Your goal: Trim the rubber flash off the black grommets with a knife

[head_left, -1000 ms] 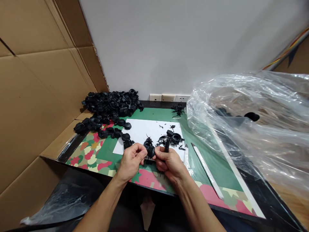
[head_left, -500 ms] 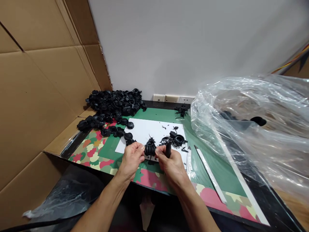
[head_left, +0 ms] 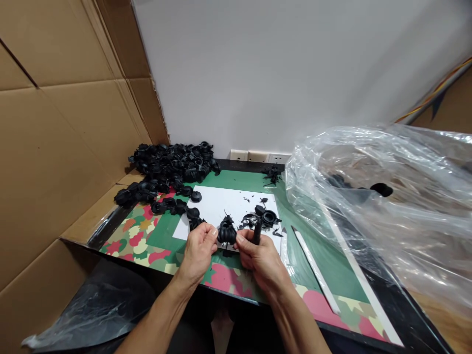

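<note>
Between both hands is a black ribbed rubber piece [head_left: 226,232], with thin ragged flaps sticking out of its top and a strip hanging below. My left hand [head_left: 198,250] pinches its left side between thumb and fingers. On the right side, the thumb and finger of my right hand [head_left: 258,254] grip it, while a black pen-like tool [head_left: 257,232] stands up out of the same hand; the tool's tip is hidden. Under them lies a white sheet [head_left: 216,199]. A black rubber piece with a round opening [head_left: 269,217] rests on it to the right, among black scraps [head_left: 246,223].
A heap of black ribbed pieces [head_left: 173,162] is at the back left by the cardboard [head_left: 73,118]. More scraps [head_left: 273,174] lie near the wall sockets [head_left: 258,157]. A white strip with a dark tip [head_left: 316,270] and a big clear plastic bag [head_left: 368,236] are on the right.
The ribbed piece has turned slightly in my fingers, showing its ribs and top flaps more clearly. Both hands keep their pinch, and the whole view has shifted a little.
</note>
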The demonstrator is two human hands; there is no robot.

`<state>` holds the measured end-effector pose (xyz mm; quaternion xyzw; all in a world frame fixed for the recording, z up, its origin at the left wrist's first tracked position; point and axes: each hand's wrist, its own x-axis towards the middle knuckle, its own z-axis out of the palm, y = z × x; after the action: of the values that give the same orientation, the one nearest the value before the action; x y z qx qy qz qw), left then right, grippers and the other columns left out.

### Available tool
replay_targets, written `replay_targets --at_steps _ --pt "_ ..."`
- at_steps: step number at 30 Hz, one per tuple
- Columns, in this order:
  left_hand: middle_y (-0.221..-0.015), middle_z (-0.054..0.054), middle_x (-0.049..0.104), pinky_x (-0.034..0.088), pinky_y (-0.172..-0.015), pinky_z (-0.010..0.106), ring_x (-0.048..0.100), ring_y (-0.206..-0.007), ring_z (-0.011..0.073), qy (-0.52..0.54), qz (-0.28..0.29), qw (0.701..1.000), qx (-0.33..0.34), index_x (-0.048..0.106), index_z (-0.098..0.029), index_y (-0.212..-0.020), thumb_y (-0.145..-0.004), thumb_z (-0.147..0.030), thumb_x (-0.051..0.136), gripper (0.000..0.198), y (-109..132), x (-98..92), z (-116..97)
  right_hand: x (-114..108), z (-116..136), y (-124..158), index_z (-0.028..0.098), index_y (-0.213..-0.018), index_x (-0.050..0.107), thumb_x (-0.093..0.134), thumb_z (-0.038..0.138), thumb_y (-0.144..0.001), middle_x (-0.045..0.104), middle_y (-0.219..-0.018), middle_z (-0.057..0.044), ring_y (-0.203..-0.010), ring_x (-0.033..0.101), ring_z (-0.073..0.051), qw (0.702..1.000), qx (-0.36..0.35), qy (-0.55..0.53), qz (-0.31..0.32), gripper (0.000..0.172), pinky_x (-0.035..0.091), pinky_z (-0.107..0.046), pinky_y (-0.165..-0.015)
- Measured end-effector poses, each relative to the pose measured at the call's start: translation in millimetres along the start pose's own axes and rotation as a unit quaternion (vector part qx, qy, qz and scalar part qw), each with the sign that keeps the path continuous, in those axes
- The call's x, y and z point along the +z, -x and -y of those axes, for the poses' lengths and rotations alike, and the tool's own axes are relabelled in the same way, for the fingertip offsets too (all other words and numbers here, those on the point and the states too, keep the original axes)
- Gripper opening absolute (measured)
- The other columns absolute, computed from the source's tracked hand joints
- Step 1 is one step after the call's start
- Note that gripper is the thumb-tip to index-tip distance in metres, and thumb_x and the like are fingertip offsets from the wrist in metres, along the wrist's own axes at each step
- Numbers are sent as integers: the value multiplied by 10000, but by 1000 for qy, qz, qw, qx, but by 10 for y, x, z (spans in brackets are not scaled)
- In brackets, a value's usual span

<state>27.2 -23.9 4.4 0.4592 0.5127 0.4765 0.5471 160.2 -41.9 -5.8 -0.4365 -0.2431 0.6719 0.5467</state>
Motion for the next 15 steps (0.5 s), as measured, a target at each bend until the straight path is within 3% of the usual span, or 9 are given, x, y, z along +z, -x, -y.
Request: replay_targets --at_steps 6,10,12,15 --pt "-527 -84 336 240 -429 178 297 -464 51 -22 -11 1000 16 477 -168 -609 -664 -520 662 402 -5 24 20 -15 -32 0 150 -646 576 783 403 -537 463 -457 73 -337 218 -12 1000 -13 -7 0 345 135 -202 -374" --pt "-524 -83 353 244 -423 181 302 -450 51 -12 1 999 32 483 -171 -606 -640 -527 687 412 -1 70 -32 -24 34 16 162 -652 592 703 369 -621 401 -434 84 -369 281 -57 993 -82 75 -30 236 215 -219 -396" --pt "-495 -83 371 238 -416 188 298 -427 50 -19 26 999 38 495 -170 -605 -646 -531 692 414 -19 91 -51 -34 113 52 169 -653 608 647 310 -667 459 -478 53 -433 391 -98 973 -159 158 -55 147 309 -237 -447" --pt "-468 -48 465 295 -452 207 388 -447 80 -41 69 994 76 540 -163 -645 -722 -521 649 381 -57 138 -48 -61 207 142 185 -661 615 576 225 -743 565 -615 1 -579 516 -145 899 -309 300 -80 99 396 -260 -558"
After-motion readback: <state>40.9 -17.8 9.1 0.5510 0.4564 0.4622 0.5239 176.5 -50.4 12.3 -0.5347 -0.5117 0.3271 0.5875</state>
